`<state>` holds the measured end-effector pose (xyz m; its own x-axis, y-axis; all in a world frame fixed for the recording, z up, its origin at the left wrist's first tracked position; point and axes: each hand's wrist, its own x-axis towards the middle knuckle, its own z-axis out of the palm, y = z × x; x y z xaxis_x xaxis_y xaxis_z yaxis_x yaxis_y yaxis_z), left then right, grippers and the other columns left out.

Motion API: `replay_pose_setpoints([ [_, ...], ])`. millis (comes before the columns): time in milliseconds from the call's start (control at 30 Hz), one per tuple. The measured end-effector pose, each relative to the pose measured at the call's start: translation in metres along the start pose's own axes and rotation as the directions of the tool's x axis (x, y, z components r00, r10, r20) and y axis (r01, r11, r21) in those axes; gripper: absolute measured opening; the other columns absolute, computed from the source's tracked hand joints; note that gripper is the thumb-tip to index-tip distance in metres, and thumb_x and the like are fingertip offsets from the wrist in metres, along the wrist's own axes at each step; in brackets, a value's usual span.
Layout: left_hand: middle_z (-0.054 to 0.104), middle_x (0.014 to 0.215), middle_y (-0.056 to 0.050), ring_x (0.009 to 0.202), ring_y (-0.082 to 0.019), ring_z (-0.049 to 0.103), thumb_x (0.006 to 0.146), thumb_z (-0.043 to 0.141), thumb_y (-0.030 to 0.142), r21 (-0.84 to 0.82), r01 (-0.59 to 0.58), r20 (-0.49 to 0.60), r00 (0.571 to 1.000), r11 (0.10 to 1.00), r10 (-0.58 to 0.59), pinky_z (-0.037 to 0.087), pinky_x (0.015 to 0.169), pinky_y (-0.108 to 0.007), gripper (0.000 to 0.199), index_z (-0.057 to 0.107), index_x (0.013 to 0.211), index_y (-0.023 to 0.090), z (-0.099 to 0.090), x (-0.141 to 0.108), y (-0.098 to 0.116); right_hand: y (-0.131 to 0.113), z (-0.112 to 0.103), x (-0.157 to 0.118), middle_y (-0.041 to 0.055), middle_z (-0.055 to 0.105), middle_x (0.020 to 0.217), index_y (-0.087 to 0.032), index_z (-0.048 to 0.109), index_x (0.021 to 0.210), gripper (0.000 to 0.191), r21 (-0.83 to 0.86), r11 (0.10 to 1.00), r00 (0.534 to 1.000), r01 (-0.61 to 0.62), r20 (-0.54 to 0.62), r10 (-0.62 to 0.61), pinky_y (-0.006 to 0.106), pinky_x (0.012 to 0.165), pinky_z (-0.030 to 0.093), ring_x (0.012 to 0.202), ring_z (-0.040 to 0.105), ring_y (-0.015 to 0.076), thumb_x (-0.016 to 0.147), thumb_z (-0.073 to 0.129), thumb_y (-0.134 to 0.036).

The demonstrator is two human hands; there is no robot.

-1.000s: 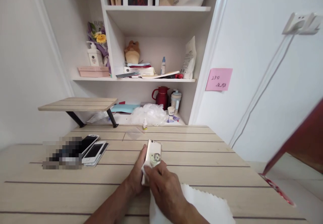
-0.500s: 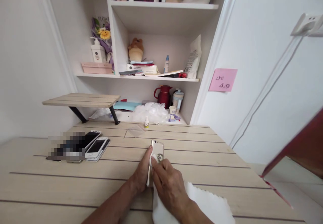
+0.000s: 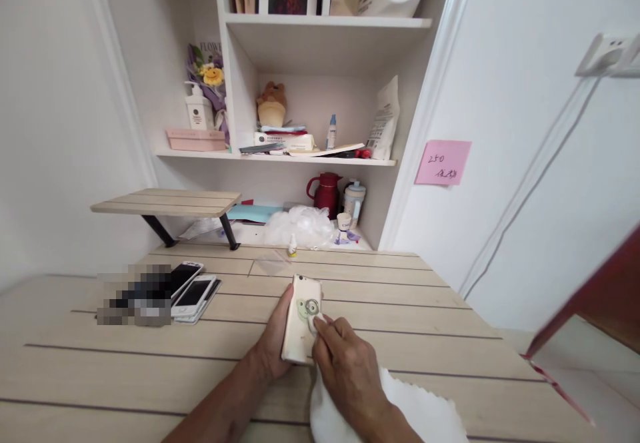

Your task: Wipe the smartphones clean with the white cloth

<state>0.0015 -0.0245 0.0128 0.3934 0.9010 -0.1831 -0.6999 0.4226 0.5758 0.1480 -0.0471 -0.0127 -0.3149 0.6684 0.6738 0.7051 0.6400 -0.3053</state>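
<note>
A gold smartphone (image 3: 296,336) is tilted back-up above the wooden table, with a metal ring holder and a green cartoon figure on its back. My left hand (image 3: 274,338) grips it along the left edge. Bunched in the fingers of my right hand (image 3: 347,363) is a white cloth (image 3: 415,403), its corner pressed against the phone's back just below the ring. The rest of the cloth trails under my right wrist onto the table, its edge zigzag-cut.
Several phones (image 3: 196,296) lie at the left, partly blurred out. A small white bottle (image 3: 293,246) and a clear plastic bag (image 3: 271,263) are near the back edge. A raised wooden stand (image 3: 167,203) stands back left, before white shelves (image 3: 320,159) holding household items.
My right hand has moved the cloth from the phone's left side to below the ring, slightly right and down. The green figure on the phone's back has come into view.
</note>
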Motion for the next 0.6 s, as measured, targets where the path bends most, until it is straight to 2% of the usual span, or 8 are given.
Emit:
replay_pose_setpoints([
  [100, 0.075, 0.081, -0.011, 0.072, -0.023, 0.07, 0.088, 0.048, 0.059, 0.013, 0.017, 0.017, 1.0, 1.0, -0.017, 0.051, 0.07, -0.03, 0.058, 0.066, 0.115, 0.011, 0.0, 0.001, -0.002, 0.004, -0.002, 0.002, 0.0028, 0.06, 0.078, -0.02, 0.067, 0.114, 0.03, -0.011, 1.0, 1.0, -0.022, -0.009, 0.022, 0.02, 0.058, 0.043, 0.06, 0.059, 0.0118, 0.096, 0.043, -0.017],
  [200, 0.075, 0.081, -0.011, 0.07, -0.023, 0.07, 0.088, 0.047, 0.06, 0.033, 0.028, 0.014, 1.0, 0.999, -0.028, 0.051, 0.069, -0.031, 0.06, 0.065, 0.117, 0.011, 0.0, 0.002, -0.004, 0.007, -0.004, 0.002, 0.003, 0.059, 0.079, -0.02, 0.067, 0.114, 0.03, -0.027, 0.999, 0.999, -0.029, -0.024, 0.028, 0.02, 0.057, 0.04, 0.06, 0.058, 0.0115, 0.098, 0.042, -0.018],
  [300, 0.075, 0.08, -0.012, 0.068, -0.023, 0.07, 0.088, 0.047, 0.061, 0.04, 0.024, 0.005, 1.0, 0.999, -0.024, 0.052, 0.066, -0.03, 0.061, 0.066, 0.115, 0.01, -0.002, 0.003, -0.004, 0.008, -0.005, 0.002, 0.0028, 0.058, 0.079, -0.02, 0.066, 0.114, 0.029, -0.042, 0.998, 0.999, -0.044, 0.012, 0.045, 0.021, 0.057, 0.04, 0.06, 0.058, 0.0124, 0.097, 0.043, -0.018],
  [400, 0.075, 0.08, -0.012, 0.069, -0.022, 0.07, 0.088, 0.048, 0.06, 0.023, 0.004, -0.012, 1.0, 1.0, -0.003, 0.051, 0.066, -0.029, 0.058, 0.068, 0.109, 0.01, -0.008, 0.004, -0.003, 0.001, -0.006, 0.001, 0.0053, 0.061, 0.088, -0.02, 0.064, 0.114, 0.029, 0.008, 0.999, 0.998, 0.035, 0.057, -0.035, 0.022, 0.063, 0.045, 0.07, 0.062, 0.0146, 0.097, 0.042, -0.016],
  [467, 0.075, 0.08, -0.011, 0.066, -0.021, 0.069, 0.087, 0.046, 0.062, 0.055, -0.009, -0.036, 0.999, 0.998, 0.011, 0.05, 0.06, -0.027, 0.059, 0.069, 0.105, 0.011, -0.01, 0.003, -0.003, -0.006, -0.005, 0.0, 0.0057, 0.061, 0.091, -0.022, 0.063, 0.116, 0.029, 0.055, 0.991, 0.989, 0.121, 0.078, -0.125, 0.023, 0.065, 0.047, 0.074, 0.062, 0.0154, 0.096, 0.042, -0.016],
  [533, 0.074, 0.073, -0.012, 0.06, -0.022, 0.067, 0.085, 0.044, 0.068, 0.124, 0.029, -0.052, 0.998, 0.992, -0.023, 0.048, 0.054, -0.027, 0.067, 0.07, 0.098, 0.008, -0.008, 0.001, -0.004, -0.011, -0.002, 0.0, 0.0044, 0.06, 0.086, -0.023, 0.061, 0.119, 0.03, 0.072, 0.982, 0.982, 0.172, 0.069, -0.177, 0.023, 0.062, 0.046, 0.07, 0.061, 0.0152, 0.096, 0.042, -0.016],
  [600, 0.072, 0.066, -0.012, 0.06, -0.022, 0.067, 0.084, 0.042, 0.071, 0.172, 0.088, -0.049, 0.996, 0.981, -0.081, 0.049, 0.056, -0.028, 0.072, 0.071, 0.093, 0.006, -0.002, -0.003, -0.007, -0.014, 0.002, 0.002, 0.0038, 0.059, 0.083, -0.022, 0.059, 0.123, 0.032, 0.058, 0.985, 0.987, 0.161, 0.013, -0.162, 0.023, 0.061, 0.045, 0.067, 0.06, 0.0146, 0.097, 0.042, -0.017],
])
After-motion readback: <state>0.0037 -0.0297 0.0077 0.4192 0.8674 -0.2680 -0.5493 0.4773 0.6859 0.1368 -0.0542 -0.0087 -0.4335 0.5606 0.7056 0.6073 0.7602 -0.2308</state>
